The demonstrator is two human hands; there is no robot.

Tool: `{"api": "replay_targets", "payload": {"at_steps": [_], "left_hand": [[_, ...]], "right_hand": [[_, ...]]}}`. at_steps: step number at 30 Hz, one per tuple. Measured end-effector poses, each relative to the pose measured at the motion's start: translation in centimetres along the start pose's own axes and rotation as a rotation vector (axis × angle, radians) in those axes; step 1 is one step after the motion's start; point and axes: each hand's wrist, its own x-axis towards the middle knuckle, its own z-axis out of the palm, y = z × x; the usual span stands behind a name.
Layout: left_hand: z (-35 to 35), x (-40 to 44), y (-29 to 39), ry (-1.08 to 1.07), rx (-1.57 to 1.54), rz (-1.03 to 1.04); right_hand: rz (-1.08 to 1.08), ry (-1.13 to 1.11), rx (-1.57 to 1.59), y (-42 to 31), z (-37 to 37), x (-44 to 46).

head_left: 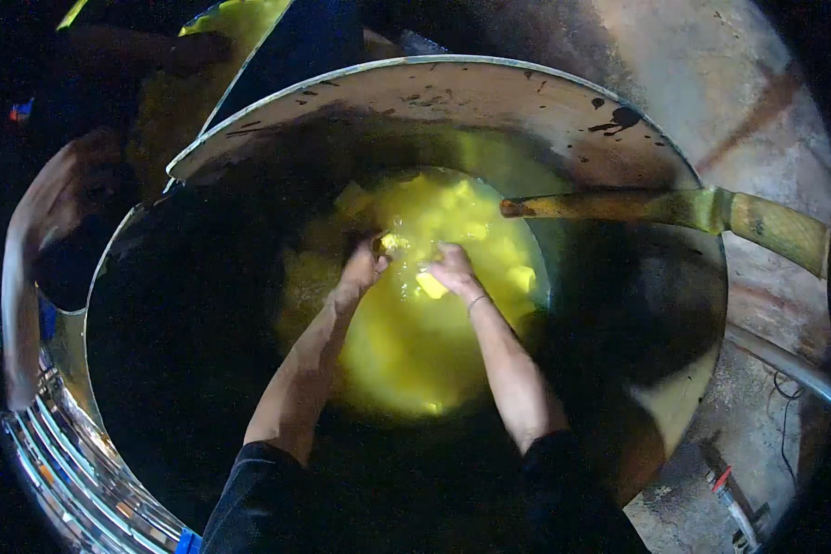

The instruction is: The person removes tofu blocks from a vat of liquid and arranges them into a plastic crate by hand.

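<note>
Both hands reach down into a large round metal vat point(434, 61) of cloudy yellow liquid point(388, 351). My left hand point(365, 266) is closed at the liquid's surface, its fingers curled against a yellow chunk point(394, 241). Just to the right, my right hand point(453, 270) is closed at a pale yellow block point(431, 284), partly hidden under its fingers. Bubbles and ripples show between the hands. Several more soft-looking yellow pieces point(521, 278) float around them, blurred by the liquid. A thin band circles my right wrist.
A long tool with a thick wooden handle point(776, 229) lies across the vat's right rim, its dark end over the liquid. Another container point(212, 83) stands at the upper left. Shiny metal bars point(74, 471) are at lower left. Pipes point(780, 362) run along the stained floor point(692, 55) at right.
</note>
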Motion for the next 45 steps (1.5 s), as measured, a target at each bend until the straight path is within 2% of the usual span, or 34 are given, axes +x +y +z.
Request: {"api": "replay_targets", "payload": {"at_steps": [1,2,3,4,6,7,9,10,11,13,14,16,17,18,19,22,23,24,26,27,28,30,32,34,36,38,39,40,41,42,43,44,45], "left_hand": [[-0.3,0.7,1.9,-0.041,-0.136,-0.026],[-0.5,1.4,3.5,-0.131,-0.401,-0.074],[0.0,2.2,1.3,-0.124,-0.408,-0.055],[0.8,3.0,-2.8,-0.345,-1.007,-0.231],[1.1,3.9,-3.4,-0.587,-1.593,-0.388],[0.6,2.8,-0.2,-0.376,-1.031,-0.463],[-3.9,1.5,16.3,-0.109,-0.386,-0.775],[-2.8,1.3,13.6,-0.115,-0.380,-0.769],[-0.7,0.8,8.6,-0.031,-0.674,-0.732],[0.3,-0.6,9.3,0.069,-1.178,-0.508],[1.0,-1.3,9.9,0.125,-1.330,-0.459],[1.0,-2.2,14.3,0.310,-1.462,-0.512],[1.1,-2.5,14.9,0.339,-1.490,-0.526],[1.5,-2.7,14.9,0.316,-1.559,-0.497],[1.7,-3.0,14.9,0.343,-1.588,-0.482],[3.1,-3.8,15.4,0.353,-1.624,-0.394],[2.6,-4.2,18.0,0.349,-1.737,-0.424],[3.2,-4.2,17.1,0.392,-1.816,-0.405],[2.2,-4.5,20.0,0.458,-1.811,-0.398],[1.7,-4.7,20.1,0.459,-1.810,-0.383],[1.1,-4.8,19.9,0.444,-1.858,-0.405],[-0.2,-4.9,20.4,0.433,-1.901,-0.410],[-2.7,-5.5,22.6,0.351,-1.961,-0.306],[-5.1,-5.5,25.7,0.369,-1.948,-0.252],[-7.2,-5.4,27.8,0.310,-1.951,-0.143],[-9.9,-6.0,33.1,0.348,-1.874,-0.102],[-11.3,-6.6,35.4,0.309,-1.880,-0.041],[-12.5,-7.0,37.3,0.309,-1.847,0.002],[-13.9,-7.1,37.5,0.206,-1.881,0.086],[-15.2,-7.6,37.8,0.105,-1.907,0.171],[-16.8,-9.0,41.1,0.245,-1.888,0.127],[-18.5,-10.7,42.8,0.274,-1.873,0.164],[-20.0,-12.6,44.1,0.309,-1.865,0.204]], "right_hand": [[0.039,-0.041,0.147,0.7,-0.8,-0.4],[0.037,-0.034,0.136,0.0,-1.7,-1.4],[0.048,-0.075,0.234,-1.2,-3.0,-2.6],[0.059,-0.115,0.328,-2.1,-4.2,-3.6],[0.056,-0.188,0.386,-1.4,-5.1,-4.2],[0.042,-0.123,0.378,-2.0,-5.3,-4.9],[0.025,-0.052,0.382,-3.2,-5.4,-5.8],[0.006,-0.081,0.373,-3.7,-5.4,-6.2],[-0.010,-0.113,0.362,-4.1,-5.3,-6.6],[-0.054,-0.137,0.376,-6.3,-4.8,-7.8],[-0.099,-0.167,0.392,-7.5,-4.4,-8.2],[-0.044,-0.186,0.359,-8.3,-2.9,-8.1],[-0.125,-0.067,0.262,-8.5,-2.0,-8.2],[-0.208,0.053,0.163,-8.8,-1.5,-8.4],[-0.181,0.011,0.293,-9.1,-1.4,-8.9],[-0.287,0.066,0.229,-12.4,-1.7,-11.4],[-0.288,0.139,-0.045,-14.6,-2.2,-13.0],[-0.294,0.140,-0.045,-13.6,-1.5,-12.8],[-0.336,0.298,-0.289,-10.6,0.4,-11.3],[-0.240,0.020,-0.072,-12.8,-1.7,-13.0],[-0.200,-0.220,0.468,-13.1,-2.5,-12.7],[-0.118,0.136,0.268,-12.0,-4.0,-13.4],[0.004,-0.021,-0.277,-4.7,-2.5,-12.0],[-0.045,0.022,-0.532,2.5,1.8,-12.5],[-0.312,0.198,-0.790,5.9,5.6,-13.5],[-0.370,0.147,-0.778,4.1,7.1,-14.1],[-0.289,0.221,-0.888,4.3,8.6,-14.2],[-0.394,0.266,-0.914,6.4,9.4,-13.0],[-0.497,0.316,-0.944,8.6,10.2,-11.9],[-0.475,0.346,-1.006,8.8,10.7,-11.8],[-0.463,0.218,-1.098,10.1,10.8,-10.8],[-0.456,0.094,-1.194,10.9,10.5,-9.5],[-0.488,0.074,-1.031,10.0,9.7,-9.4]]}}
